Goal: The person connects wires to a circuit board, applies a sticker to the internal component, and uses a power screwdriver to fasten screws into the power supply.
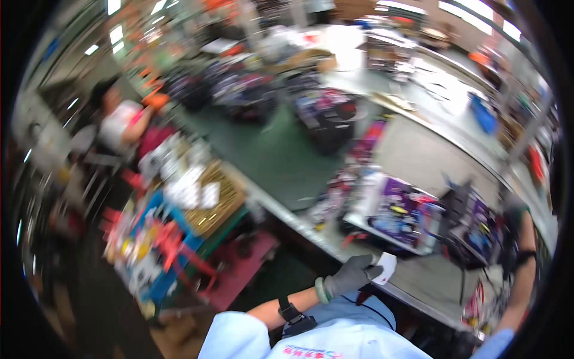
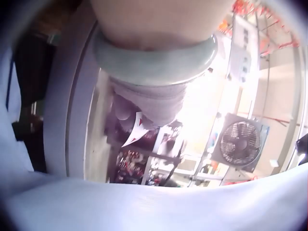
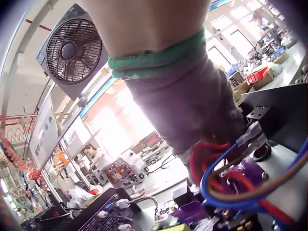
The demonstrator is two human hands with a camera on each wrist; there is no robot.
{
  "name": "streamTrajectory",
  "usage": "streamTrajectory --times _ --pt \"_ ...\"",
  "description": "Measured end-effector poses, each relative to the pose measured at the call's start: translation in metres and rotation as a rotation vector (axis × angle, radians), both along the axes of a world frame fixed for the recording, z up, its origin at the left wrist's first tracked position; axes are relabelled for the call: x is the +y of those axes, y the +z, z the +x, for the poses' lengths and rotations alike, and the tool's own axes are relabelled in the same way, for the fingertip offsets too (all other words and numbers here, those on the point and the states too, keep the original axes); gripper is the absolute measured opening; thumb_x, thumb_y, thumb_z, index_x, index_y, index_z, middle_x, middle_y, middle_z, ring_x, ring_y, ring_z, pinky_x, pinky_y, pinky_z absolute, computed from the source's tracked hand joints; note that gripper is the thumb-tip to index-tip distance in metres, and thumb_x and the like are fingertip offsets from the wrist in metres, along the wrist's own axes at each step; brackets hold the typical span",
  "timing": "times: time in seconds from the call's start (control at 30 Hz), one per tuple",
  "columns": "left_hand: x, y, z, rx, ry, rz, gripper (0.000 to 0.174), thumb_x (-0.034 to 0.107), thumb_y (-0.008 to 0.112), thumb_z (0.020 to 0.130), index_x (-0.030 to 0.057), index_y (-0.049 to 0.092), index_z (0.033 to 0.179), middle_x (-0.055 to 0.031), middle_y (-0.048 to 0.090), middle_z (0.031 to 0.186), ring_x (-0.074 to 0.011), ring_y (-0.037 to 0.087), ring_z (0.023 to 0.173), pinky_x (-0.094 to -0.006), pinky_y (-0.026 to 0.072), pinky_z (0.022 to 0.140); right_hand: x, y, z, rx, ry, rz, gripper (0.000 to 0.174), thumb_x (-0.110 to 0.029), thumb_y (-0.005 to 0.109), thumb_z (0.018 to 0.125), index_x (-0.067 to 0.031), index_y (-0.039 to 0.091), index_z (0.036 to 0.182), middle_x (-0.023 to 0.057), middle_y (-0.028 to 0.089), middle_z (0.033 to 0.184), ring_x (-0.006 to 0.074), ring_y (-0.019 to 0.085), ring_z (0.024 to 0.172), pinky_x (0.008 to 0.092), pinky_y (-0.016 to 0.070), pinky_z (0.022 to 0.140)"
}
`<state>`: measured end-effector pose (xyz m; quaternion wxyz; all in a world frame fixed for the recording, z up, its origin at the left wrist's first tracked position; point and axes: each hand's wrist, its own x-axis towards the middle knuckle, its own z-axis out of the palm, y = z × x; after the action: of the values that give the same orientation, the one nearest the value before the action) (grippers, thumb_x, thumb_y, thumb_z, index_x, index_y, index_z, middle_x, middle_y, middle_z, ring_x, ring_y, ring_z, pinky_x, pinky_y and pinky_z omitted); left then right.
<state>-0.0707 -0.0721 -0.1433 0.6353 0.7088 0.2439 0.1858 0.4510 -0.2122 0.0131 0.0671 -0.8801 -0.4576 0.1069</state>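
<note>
My left hand (image 1: 353, 274) wears a grey glove and pinches a small white card (image 1: 387, 268) between thumb and fingers, close to the bench's front edge. Red marks show on the white card (image 2: 136, 131) in the left wrist view. My right hand (image 3: 187, 106), gloved in grey with a green cuff, reaches down at an open black housing (image 1: 463, 221) with purple circuit boards. Red, blue and brown wires (image 3: 231, 192) loop in front of its fingertips, which are hidden, so I cannot tell whether they grip anything.
Left of the black housing lies a white-edged unit (image 1: 397, 215) with a purple board. Several dark units (image 1: 326, 116) stand along the green conveyor (image 1: 269, 161). A blue crate (image 1: 158, 281) and a carton of brass-coloured parts (image 1: 218, 206) sit left, near a seated person (image 1: 122, 122).
</note>
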Motion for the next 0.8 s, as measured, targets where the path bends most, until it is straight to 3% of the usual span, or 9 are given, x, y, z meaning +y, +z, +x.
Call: streamTrajectory --times 0.13,0.27,0.37,0.4,0.53,0.6,0.7,0.73,0.8 --pt "0.045 0.037 -0.110 -0.283 0.406 0.030 0.015 0.017 0.064 0.094 0.0035 0.065 0.100 -0.0077 0.065 0.082 -0.0176 0.064 0.081 -0.0319 0.0521 0.078 -0.025 -0.021 0.028 0.275 -0.189 0.245 0.010 -0.006 0.067 0.072 -0.0014 0.064 0.080 0.0114 0.061 0.076 0.0231 0.060 0.070 0.0336 0.0499 0.065" --pt "0.125 0.081 -0.244 0.213 0.834 0.567 0.021 0.007 0.060 0.088 -0.0014 0.062 0.107 -0.0108 0.066 0.094 -0.0182 0.065 0.083 -0.0340 0.0537 0.072 -0.034 -0.038 0.029 0.188 -0.176 0.352 0.004 0.000 0.061 0.075 -0.0013 0.059 0.078 0.0074 0.056 0.072 0.0178 0.055 0.067 0.0307 0.0464 0.063" --pt "0.190 0.071 -0.326 0.372 1.103 0.401 0.035 0.008 0.065 0.085 -0.0022 0.055 0.117 -0.0097 0.067 0.092 -0.0118 0.063 0.077 -0.0255 0.0513 0.064 -0.044 -0.046 0.027 0.038 -0.054 0.423 0.013 0.008 0.045 0.085 0.0010 0.055 0.088 0.0007 0.051 0.071 0.0129 0.045 0.064 0.0301 0.0378 0.058" --pt "0.200 0.072 -0.338 0.392 1.130 0.320 0.038 0.013 0.067 0.082 -0.0024 0.055 0.115 -0.0173 0.069 0.097 -0.0224 0.068 0.084 -0.0353 0.0548 0.071 -0.044 -0.036 0.002 0.036 -0.061 0.424 0.013 0.008 0.045 0.085 0.0010 0.055 0.088 0.0007 0.051 0.071 0.0129 0.045 0.064 0.0301 0.0378 0.058" --pt "0.219 0.087 -0.321 1.230 1.085 0.520 0.045 0.028 0.065 0.082 -0.0037 0.055 0.113 -0.0295 0.065 0.107 -0.0449 0.063 0.104 -0.0533 0.0491 0.090 -0.047 0.002 -0.128 -0.153 -0.058 0.764 0.016 -0.001 0.046 0.095 0.0011 0.059 0.105 0.0015 0.058 0.083 0.0101 0.052 0.071 0.0238 0.0404 0.063" --pt "0.212 0.098 -0.317 1.489 0.883 0.647 0.049 0.039 0.059 0.087 0.0000 0.055 0.116 -0.0256 0.066 0.106 -0.0418 0.065 0.100 -0.0496 0.0529 0.084 -0.084 0.006 -0.136 0.144 -0.089 0.842 0.022 -0.003 0.048 0.095 0.0027 0.057 0.114 0.0060 0.063 0.094 0.0136 0.059 0.082 0.0253 0.0461 0.073" --pt "0.180 0.120 -0.248 1.170 0.908 1.085 0.055 0.027 0.061 0.087 0.0014 0.048 0.135 -0.0242 0.059 0.123 -0.0410 0.062 0.101 -0.0488 0.0510 0.088 -0.104 0.029 -0.206 0.290 -0.093 0.770 0.043 -0.008 0.060 0.085 0.0043 0.054 0.125 0.0143 0.062 0.113 0.0251 0.062 0.103 0.0357 0.0497 0.089" --pt "0.172 0.120 -0.214 1.032 0.843 1.151 0.050 0.020 0.060 0.087 -0.0002 0.050 0.132 -0.0237 0.061 0.117 -0.0409 0.062 0.100 -0.0468 0.0516 0.086 -0.088 0.025 -0.235 -0.354 0.177 0.491 0.059 -0.012 0.070 0.074 0.0035 0.052 0.128 0.0183 0.059 0.120 0.0328 0.059 0.112 0.0435 0.0495 0.093" --pt "0.155 0.104 -0.141 0.609 0.481 1.242 0.050 0.013 0.063 0.084 0.0023 0.053 0.132 -0.0229 0.064 0.106 -0.0394 0.062 0.098 -0.0450 0.0514 0.082 -0.083 -0.011 -0.238 -0.356 0.166 0.360 0.084 -0.013 0.080 0.060 -0.0006 0.045 0.136 0.0193 0.044 0.141 0.0454 0.039 0.132 0.0534 0.0346 0.108"
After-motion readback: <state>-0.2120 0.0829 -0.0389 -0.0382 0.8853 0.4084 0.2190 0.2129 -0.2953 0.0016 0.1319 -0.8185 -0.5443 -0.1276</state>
